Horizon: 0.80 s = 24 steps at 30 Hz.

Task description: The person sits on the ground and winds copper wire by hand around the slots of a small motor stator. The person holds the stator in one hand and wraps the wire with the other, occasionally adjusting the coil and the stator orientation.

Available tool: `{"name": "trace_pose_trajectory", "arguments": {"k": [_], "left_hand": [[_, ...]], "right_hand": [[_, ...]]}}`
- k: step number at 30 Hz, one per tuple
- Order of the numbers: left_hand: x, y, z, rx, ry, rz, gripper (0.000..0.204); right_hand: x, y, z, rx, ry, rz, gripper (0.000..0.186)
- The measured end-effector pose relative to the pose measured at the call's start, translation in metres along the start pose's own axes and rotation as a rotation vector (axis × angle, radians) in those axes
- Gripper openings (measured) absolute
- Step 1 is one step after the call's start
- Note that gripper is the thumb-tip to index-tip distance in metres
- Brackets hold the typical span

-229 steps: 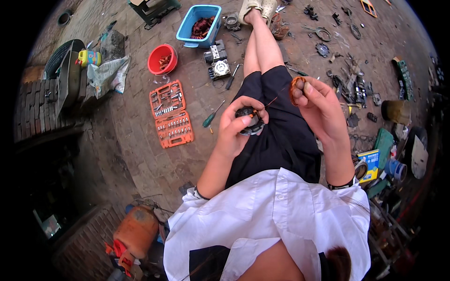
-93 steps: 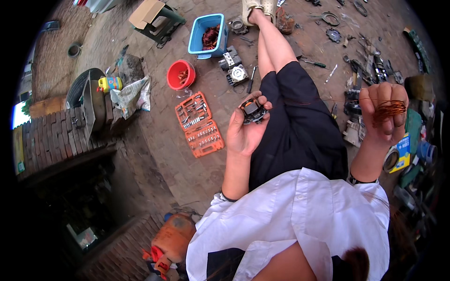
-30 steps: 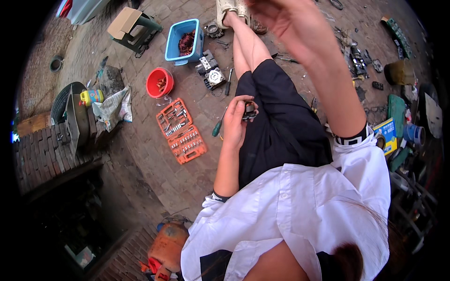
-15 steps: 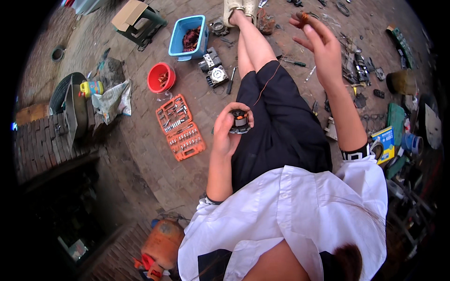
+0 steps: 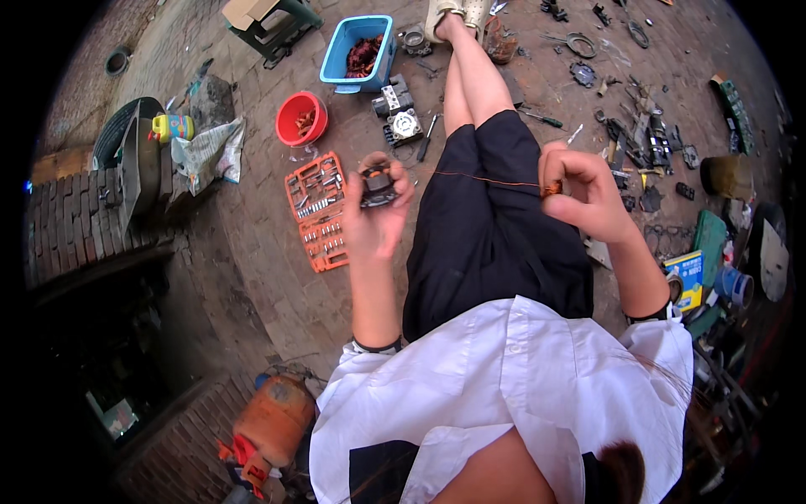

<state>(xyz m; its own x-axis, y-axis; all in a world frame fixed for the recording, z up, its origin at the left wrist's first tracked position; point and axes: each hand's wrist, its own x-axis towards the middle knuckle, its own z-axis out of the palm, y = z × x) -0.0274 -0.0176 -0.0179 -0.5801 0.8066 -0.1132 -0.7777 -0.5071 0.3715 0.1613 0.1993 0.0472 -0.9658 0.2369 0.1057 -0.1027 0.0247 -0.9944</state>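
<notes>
My left hand [image 5: 376, 220] is closed around a small dark motor part [image 5: 377, 186] with orange copper winding, held up left of my black shorts. Above the right side of my lap, my right hand [image 5: 588, 193] has curled fingers gripping a small coil of copper wire [image 5: 552, 188]. A thin copper strand [image 5: 487, 179] stretches across the shorts between the two hands. Behind my left hand lies an open orange socket set [image 5: 306, 193] on the brick ground.
A red bucket [image 5: 302, 120], blue tub [image 5: 334, 55], metal pump body [image 5: 395, 107] and green stool [image 5: 270, 30] stand ahead-left. Screwdrivers [image 5: 426, 139] and several greasy parts [image 5: 659, 143] lie around my legs and at right. An orange gas cylinder [image 5: 273, 420] is at lower left.
My right hand has come down from high at the upper right toward my lap. My left hand has moved leftward and up with the motor part. The strand now runs nearly horizontal.
</notes>
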Motion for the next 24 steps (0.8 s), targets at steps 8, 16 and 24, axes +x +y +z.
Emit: {"name": "trace_pose_trajectory", "arguments": {"k": [8,16,24], "left_hand": [[-0.009,-0.041,0.014,0.092,-0.051,-0.115,0.047],[-0.016,-0.033,0.021,0.223,-0.122,-0.073,0.05],[-0.011,-0.043,0.019,0.111,0.026,-0.09,0.042]], "right_hand": [[0.043,-0.013,0.03,0.454,0.192,-0.32,0.067],[0.038,0.017,0.03,-1.115,0.09,-0.355,0.056],[0.011,0.001,0.044,-0.524,0.032,-0.182,0.028]]}}
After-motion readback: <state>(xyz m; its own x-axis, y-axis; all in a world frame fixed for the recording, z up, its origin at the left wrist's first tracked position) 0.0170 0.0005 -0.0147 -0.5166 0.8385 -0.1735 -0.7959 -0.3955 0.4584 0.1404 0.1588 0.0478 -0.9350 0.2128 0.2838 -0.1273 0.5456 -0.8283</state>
